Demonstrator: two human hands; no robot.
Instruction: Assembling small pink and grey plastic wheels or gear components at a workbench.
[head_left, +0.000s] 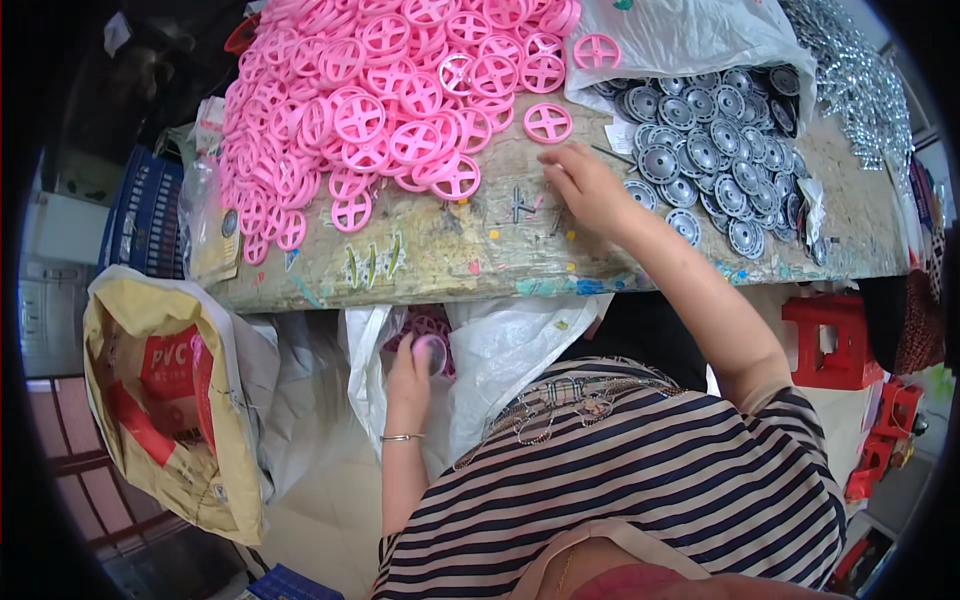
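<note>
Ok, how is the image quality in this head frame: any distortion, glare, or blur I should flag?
Head view: strong fisheye, the workbench edge bows and a black vignette rings the corners; light is even and daylight-soft, with mild glare on the white plastic bag; the pink wheels and grey discs are sharp; the right hand is slightly soft, as is the left hand holding a pink piece.

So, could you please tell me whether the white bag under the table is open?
Open: the white bag gapes, pink wheels showing inside.
</note>
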